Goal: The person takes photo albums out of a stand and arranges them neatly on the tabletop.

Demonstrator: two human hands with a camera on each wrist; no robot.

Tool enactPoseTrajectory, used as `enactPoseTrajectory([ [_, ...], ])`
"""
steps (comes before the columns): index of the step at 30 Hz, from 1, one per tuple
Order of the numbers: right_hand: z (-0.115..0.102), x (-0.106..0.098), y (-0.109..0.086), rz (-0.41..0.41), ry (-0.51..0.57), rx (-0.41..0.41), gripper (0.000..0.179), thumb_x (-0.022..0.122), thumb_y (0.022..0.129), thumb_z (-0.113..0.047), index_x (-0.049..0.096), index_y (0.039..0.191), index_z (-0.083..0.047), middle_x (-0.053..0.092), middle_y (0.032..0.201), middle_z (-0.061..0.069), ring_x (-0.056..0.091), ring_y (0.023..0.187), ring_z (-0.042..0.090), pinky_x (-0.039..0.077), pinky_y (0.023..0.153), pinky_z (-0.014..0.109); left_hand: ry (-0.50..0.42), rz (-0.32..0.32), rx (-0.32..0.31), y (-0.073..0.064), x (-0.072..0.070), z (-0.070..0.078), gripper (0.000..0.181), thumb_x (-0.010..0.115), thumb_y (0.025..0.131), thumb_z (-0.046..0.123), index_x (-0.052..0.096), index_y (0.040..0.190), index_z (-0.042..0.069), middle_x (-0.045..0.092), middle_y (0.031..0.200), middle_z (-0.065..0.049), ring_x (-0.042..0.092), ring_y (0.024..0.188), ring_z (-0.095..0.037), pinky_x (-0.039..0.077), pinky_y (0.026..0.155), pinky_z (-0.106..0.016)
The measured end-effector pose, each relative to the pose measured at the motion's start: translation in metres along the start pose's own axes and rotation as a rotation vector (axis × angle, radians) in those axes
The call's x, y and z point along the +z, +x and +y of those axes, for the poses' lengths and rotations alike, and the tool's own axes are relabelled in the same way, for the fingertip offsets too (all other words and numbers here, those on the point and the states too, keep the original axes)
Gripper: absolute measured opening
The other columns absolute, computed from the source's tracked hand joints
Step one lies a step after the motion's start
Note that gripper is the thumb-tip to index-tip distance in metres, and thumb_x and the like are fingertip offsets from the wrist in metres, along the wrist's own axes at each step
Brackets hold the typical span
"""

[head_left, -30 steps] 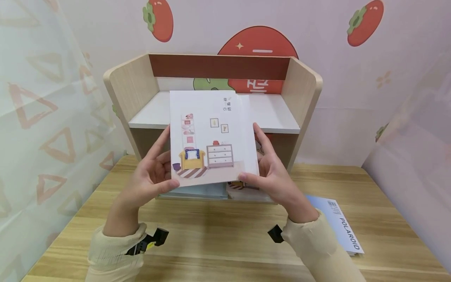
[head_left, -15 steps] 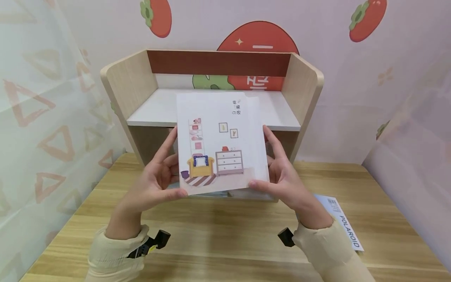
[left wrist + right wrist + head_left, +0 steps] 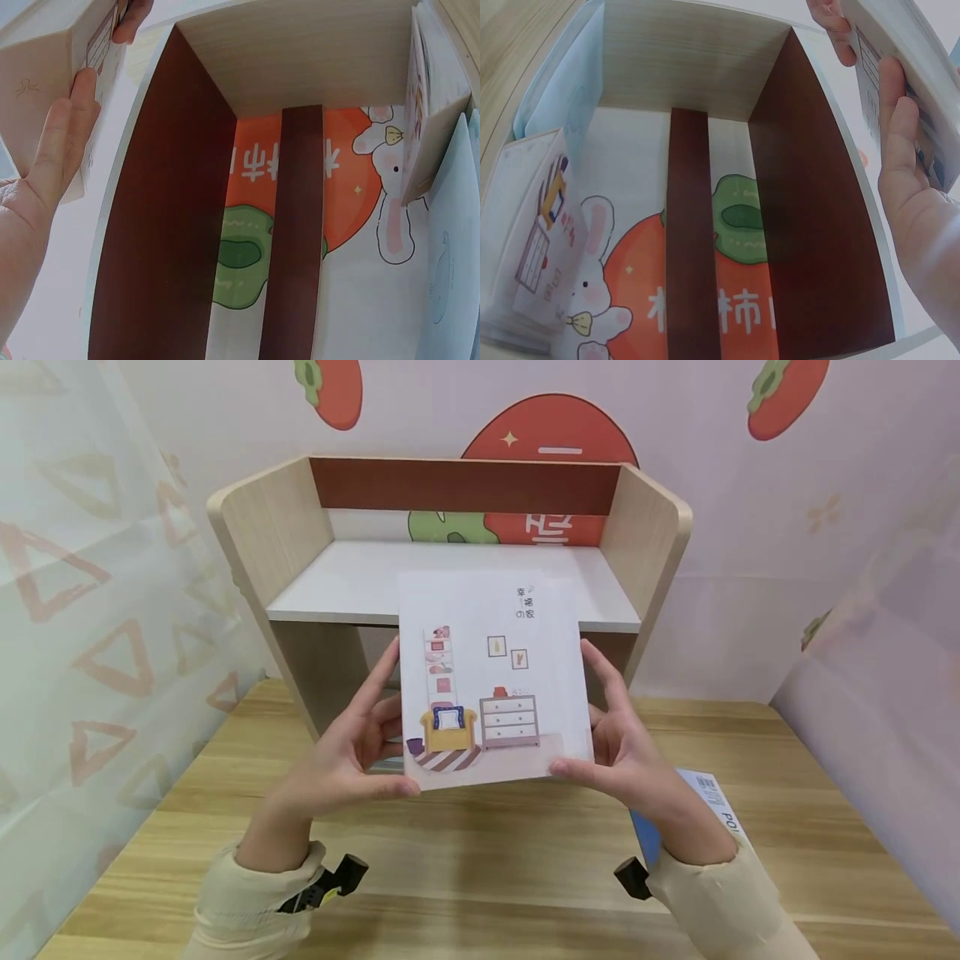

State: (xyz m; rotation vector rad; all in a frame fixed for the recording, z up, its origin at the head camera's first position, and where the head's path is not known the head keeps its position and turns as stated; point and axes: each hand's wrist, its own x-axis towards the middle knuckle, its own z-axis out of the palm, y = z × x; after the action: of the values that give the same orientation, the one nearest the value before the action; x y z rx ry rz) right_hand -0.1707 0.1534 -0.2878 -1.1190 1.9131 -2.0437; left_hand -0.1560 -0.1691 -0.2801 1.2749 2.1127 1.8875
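Observation:
A thick white illustrated book (image 3: 495, 681), its cover drawn with an armchair and a chest of drawers, is up in front of the shelf. My left hand (image 3: 352, 756) grips its left edge, thumb over the lower front corner and fingers along the side and behind. On the opposite edge, my right hand (image 3: 633, 760) holds it the same way. The left wrist view shows the book's spine (image 3: 34, 82); its pages (image 3: 907, 52) appear in the right wrist view. A small wooden shelf (image 3: 360, 572) stands behind, its lower compartment largely hidden by the book in the head view.
Inside the lower compartment stand a similar white book (image 3: 536, 232) and pale blue books (image 3: 450, 255). A blue-and-white POLAROID book (image 3: 705, 789) lies on the wooden table (image 3: 450, 868), partly under my right forearm. Patterned cloth (image 3: 750, 527) surrounds the table.
Both hands have carried the book to the right, lower in the head view and away from the shelf's compartment. My right forearm now covers more of the POLAROID book. The grip looks unchanged.

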Motion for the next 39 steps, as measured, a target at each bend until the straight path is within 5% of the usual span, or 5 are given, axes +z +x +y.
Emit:
enactPoseTrajectory([
  [13,0.002,-0.005,-0.015,-0.022,0.015,-0.007,0.107,0.062,0.085,0.018,-0.005,0.158,-0.023,0.067,0.124,0.0,0.072,0.099,0.015,0.06,0.073,0.026,0.009,-0.066,-0.022,0.001,0.008,-0.008,0.129,0.084,0.079,0.012,-0.017,0.158,0.028,0.025,0.158,-0.025,0.056,0.127,-0.021,0.054,0.098,-0.033],
  [27,0.008,-0.012,-0.031,-0.042,0.062,-0.046,0.097,0.056,0.086,0.021,-0.001,0.153,-0.02,0.058,0.132,0.003,0.07,0.104,0.017,0.06,0.081,0.033,-0.034,-0.118,-0.055,0.0,0.02,-0.017,0.129,0.084,0.08,0.011,-0.017,0.158,0.029,0.026,0.158,-0.025,0.053,0.13,-0.026,0.053,0.1,-0.035],
  [39,0.013,-0.019,-0.044,-0.053,0.053,-0.04,0.104,0.057,0.085,0.022,-0.006,0.157,-0.019,0.06,0.13,0.001,0.068,0.105,0.015,0.06,0.082,0.031,-0.104,-0.169,-0.056,0.002,0.028,-0.025,0.125,0.077,0.083,-0.002,-0.018,0.157,0.028,0.033,0.153,-0.031,0.055,0.13,-0.022,0.053,0.1,-0.039],
])
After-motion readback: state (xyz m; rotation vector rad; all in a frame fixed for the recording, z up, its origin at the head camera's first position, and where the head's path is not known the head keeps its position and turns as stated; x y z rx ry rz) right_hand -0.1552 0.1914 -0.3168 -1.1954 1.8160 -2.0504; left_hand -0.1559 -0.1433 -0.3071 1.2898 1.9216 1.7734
